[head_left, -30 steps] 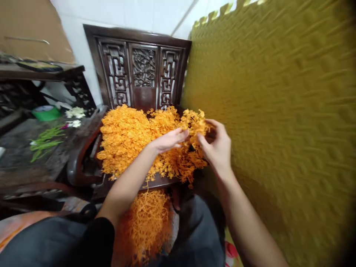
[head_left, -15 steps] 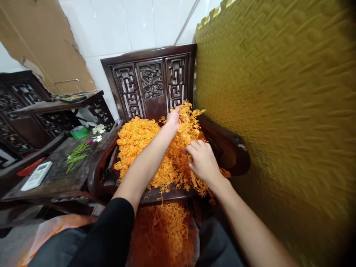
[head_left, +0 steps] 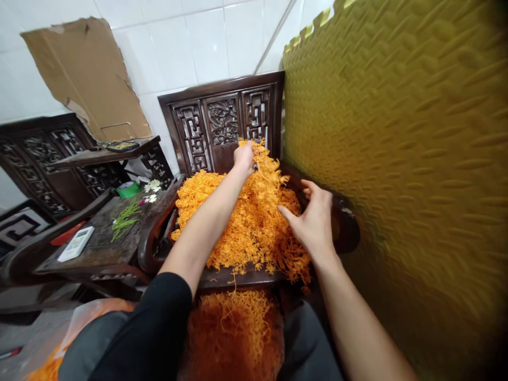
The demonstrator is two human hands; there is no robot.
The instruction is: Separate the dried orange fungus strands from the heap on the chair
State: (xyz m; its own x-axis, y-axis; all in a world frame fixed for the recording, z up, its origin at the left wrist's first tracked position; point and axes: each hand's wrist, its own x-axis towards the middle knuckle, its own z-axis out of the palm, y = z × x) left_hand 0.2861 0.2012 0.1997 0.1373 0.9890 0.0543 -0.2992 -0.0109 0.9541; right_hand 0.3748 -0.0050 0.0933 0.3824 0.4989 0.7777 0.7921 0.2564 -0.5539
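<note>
Two hands work at one chair (head_left: 246, 279). The left hand (head_left: 244, 159) pinches one bunch (head_left: 270, 177) of orange flowers above the pile (head_left: 234, 233), which covers the seat from near its left edge to its right and spills at the front-right corner. The right hand (head_left: 315, 219), thumb and fingers wide apart, is by the pile's right side. One clear bag (head_left: 77, 325) contains orange bits. One remote (head_left: 76, 244) and one green tape roll (head_left: 128, 189) lie left.

Even, fairly bright indoor light falls across the scene, with small glare spots on the white wall tiles (head_left: 204, 45) and a sheen on the dark carved chair back (head_left: 222, 121). Shadow deepens low on the yellow mat (head_left: 389, 159). Edges look stretched and softer; the right border darkens to black.
</note>
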